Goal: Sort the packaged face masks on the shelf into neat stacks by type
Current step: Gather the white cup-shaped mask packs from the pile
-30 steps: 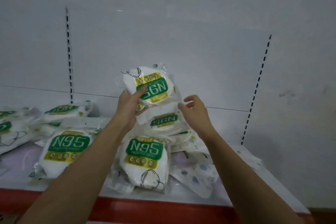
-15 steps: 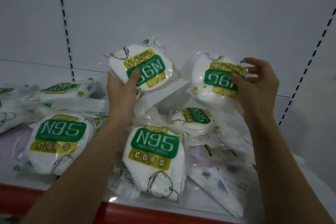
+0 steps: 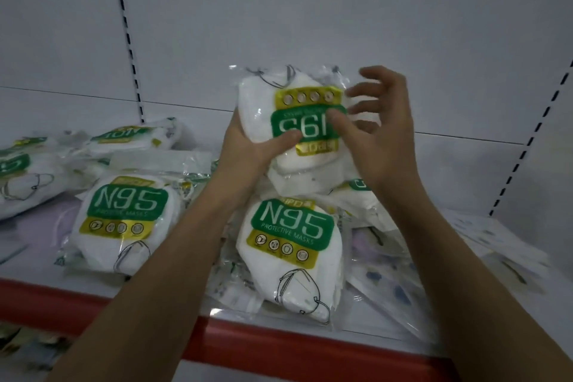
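My left hand (image 3: 248,149) grips a small stack of white N95 mask packs (image 3: 263,108) above the shelf, upside down, my thumb lying across the green label. My right hand (image 3: 384,139) is beside the stack with fingers spread loosely and its thumb touching the label. Below lies another N95 pack (image 3: 291,245) face up on a pile. A further N95 pack (image 3: 124,214) rests left of my forearm. More N95 packs lie at the far left (image 3: 21,177) and at the back (image 3: 133,136).
Clear flat packs of patterned masks (image 3: 387,282) spread under and right of the pile, with more flat packs (image 3: 496,245) toward the right wall. A lilac mask pack (image 3: 59,220) lies at the left. The shelf's red front edge (image 3: 279,347) runs below; slotted uprights line the back wall.
My right hand brought its N95 pack over to the one in my left hand. Both packs now sit together in my left hand, and my right hand's fingers have loosened.
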A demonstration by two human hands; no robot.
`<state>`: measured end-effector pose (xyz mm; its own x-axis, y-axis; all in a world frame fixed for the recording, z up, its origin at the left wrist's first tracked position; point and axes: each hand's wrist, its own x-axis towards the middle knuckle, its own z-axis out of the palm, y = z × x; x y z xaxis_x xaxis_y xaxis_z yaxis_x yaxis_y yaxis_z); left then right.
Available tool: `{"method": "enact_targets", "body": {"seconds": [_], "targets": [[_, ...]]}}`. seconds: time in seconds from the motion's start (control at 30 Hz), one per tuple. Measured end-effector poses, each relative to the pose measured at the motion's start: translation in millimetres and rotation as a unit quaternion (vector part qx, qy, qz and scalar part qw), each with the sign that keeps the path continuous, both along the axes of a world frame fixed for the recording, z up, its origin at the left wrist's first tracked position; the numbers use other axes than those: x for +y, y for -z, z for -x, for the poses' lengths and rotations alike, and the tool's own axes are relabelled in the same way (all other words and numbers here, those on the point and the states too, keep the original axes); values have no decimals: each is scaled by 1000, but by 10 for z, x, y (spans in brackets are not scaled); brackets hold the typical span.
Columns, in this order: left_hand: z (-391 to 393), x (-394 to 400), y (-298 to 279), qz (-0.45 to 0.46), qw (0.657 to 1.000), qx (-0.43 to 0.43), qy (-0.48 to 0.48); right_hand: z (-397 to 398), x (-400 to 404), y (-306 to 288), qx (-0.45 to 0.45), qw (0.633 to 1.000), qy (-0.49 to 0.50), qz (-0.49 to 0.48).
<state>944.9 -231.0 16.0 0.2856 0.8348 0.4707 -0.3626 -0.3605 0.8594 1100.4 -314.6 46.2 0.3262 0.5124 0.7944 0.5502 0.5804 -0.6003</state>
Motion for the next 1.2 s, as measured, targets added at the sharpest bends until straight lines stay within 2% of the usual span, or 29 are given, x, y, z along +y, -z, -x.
{"method": "enact_targets", "body": {"seconds": [0.1, 0.17, 0.23, 0.3, 0.37, 0.4, 0.5, 0.6, 0.67, 0.77, 0.87, 0.93, 1.0, 1.1, 1.2], "targets": [[28, 51, -14, 30, 991, -112, -62, -116, -93, -45, -5, 999, 29, 38], [60, 93, -25, 41, 982, -161, -93, -129, -180, -80, -77, 984, -44, 156], [79, 109, -32, 38, 977, -170, -121, -48, -253, -85, -186, 927, -110, 307], [71, 120, -27, 29, 978, -157, -133, 89, -288, -43, -277, 848, -128, 433], [59, 137, -8, 22, 981, -143, -129, 184, -270, 29, -350, 791, -122, 487], [59, 143, -3, 22, 982, -142, -123, 198, -261, 43, -367, 784, -118, 487], [73, 176, 8, 29, 983, -144, -108, 104, -278, -42, -359, 825, -134, 416], [107, 168, 15, 33, 984, -138, -111, -122, -384, -196, -299, 893, -163, 293], [113, 146, 17, 18, 987, -111, -116, -279, -466, -284, -206, 942, -179, 195], [79, 66, -13, -15, 992, -62, -113, -468, -446, -312, -46, 980, -182, 59], [16, -80, -26, -51, 997, -30, -59, -456, -304, -233, -35, 997, -73, -11], [-38, -148, -25, -53, 998, -9, 15, -372, -218, -164, -106, 994, 3, -26], [-72, -162, -18, -60, 994, 16, 94, -283, -173, -120, -196, 977, 66, -59], [-59, -109, 7, -65, 988, 49, 130, -239, -147, -103, -239, 963, 79, -92], [-59, -57, 51, -52, 994, 44, 88, -214, -145, -74, -209, 974, 38, -80]]}}
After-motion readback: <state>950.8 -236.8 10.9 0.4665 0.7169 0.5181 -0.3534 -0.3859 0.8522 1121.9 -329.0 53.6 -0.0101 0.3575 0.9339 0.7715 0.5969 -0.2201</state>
